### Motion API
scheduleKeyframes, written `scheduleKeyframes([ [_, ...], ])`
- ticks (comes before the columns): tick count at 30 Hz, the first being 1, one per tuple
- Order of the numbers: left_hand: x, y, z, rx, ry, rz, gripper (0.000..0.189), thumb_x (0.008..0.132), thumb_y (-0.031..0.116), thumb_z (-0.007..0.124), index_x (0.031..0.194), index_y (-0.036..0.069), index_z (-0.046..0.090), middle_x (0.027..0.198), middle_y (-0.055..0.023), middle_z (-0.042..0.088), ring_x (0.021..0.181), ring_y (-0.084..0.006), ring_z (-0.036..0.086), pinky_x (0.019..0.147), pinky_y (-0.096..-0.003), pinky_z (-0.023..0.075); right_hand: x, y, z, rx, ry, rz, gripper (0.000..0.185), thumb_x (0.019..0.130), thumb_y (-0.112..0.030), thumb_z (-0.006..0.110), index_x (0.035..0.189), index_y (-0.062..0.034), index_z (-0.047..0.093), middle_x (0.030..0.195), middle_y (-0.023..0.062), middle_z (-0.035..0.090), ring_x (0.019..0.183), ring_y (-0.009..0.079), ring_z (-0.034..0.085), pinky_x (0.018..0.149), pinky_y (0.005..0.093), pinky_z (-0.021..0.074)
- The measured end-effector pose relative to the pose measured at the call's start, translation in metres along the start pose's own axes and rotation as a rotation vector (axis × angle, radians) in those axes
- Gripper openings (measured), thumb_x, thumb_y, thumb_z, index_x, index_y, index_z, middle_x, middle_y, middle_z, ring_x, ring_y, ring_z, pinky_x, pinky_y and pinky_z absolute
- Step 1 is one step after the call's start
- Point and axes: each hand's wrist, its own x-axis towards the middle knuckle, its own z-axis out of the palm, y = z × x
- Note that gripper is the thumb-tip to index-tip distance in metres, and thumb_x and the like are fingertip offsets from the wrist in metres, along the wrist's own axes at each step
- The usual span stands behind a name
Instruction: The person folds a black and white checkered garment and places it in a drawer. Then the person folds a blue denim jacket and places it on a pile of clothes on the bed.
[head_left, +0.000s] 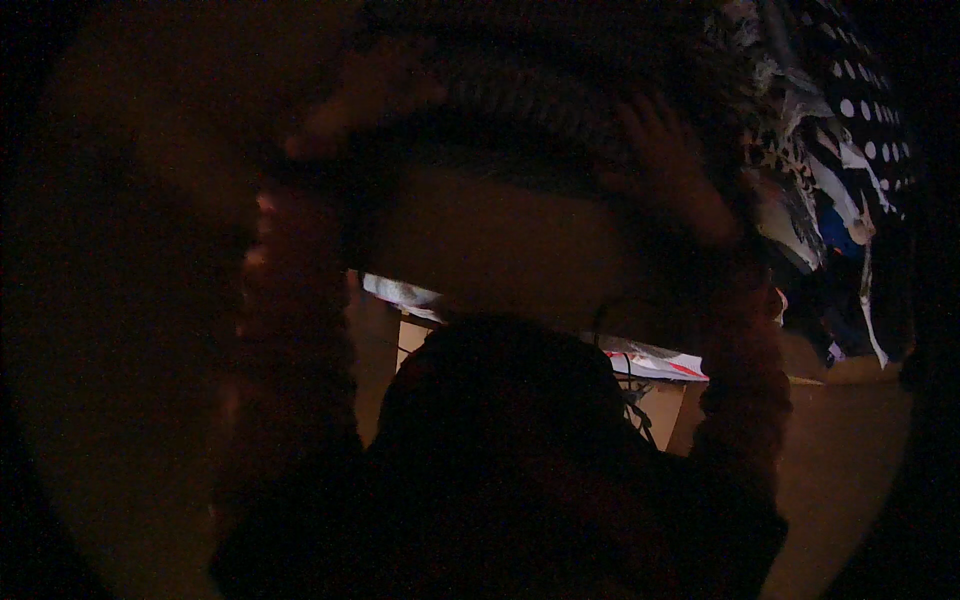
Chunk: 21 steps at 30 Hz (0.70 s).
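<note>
The view is very dark. My left hand (367, 97) lies at the upper left on the edge of a dark ribbed cloth or knit (525, 105); its fingers are hard to make out. At the upper right, my right hand (664, 157) rests with its fingers spread on the other end of the same dark cloth. Below the cloth, between the forearms, is a plain brownish surface (510, 232), whose kind I cannot tell.
At the right hang or lie tangled light cloth strips (832, 180) beside a dark fabric with white dots (855, 109). Lower down, a white and red printed sheet (660, 365) and thin dark cords (637, 412) show past my body.
</note>
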Motion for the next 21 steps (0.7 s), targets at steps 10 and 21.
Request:
scheduleKeyframes([
  [10,-0.045,0.077,-0.052,-0.013,0.244,-0.175,0.064,0.083,0.029,0.059,0.141,0.017,0.036,0.149,-0.0153,0.027,0.137,-0.0375,0.022,0.108,-0.0584,0.0171,-0.023,0.042,0.011,-0.192,-0.045,-0.261,0.066,0.080,-0.030,0.062,0.136,-0.0053,0.039,0.144,0.0156,0.033,0.127,0.0389,0.037,0.099,0.0523,0.0368],
  [21,-0.079,0.316,-0.146,-0.910,0.300,-0.022,0.048,0.084,0.019,0.057,0.131,0.011,0.046,0.126,-0.0152,0.044,0.116,-0.0326,0.042,0.097,-0.0478,0.0323,0.073,-0.004,-0.058,0.262,0.000,-0.285,0.063,0.088,-0.034,0.057,0.136,-0.0004,0.035,0.140,0.0206,0.038,0.123,0.0406,0.040,0.102,0.0491,0.0325],
])
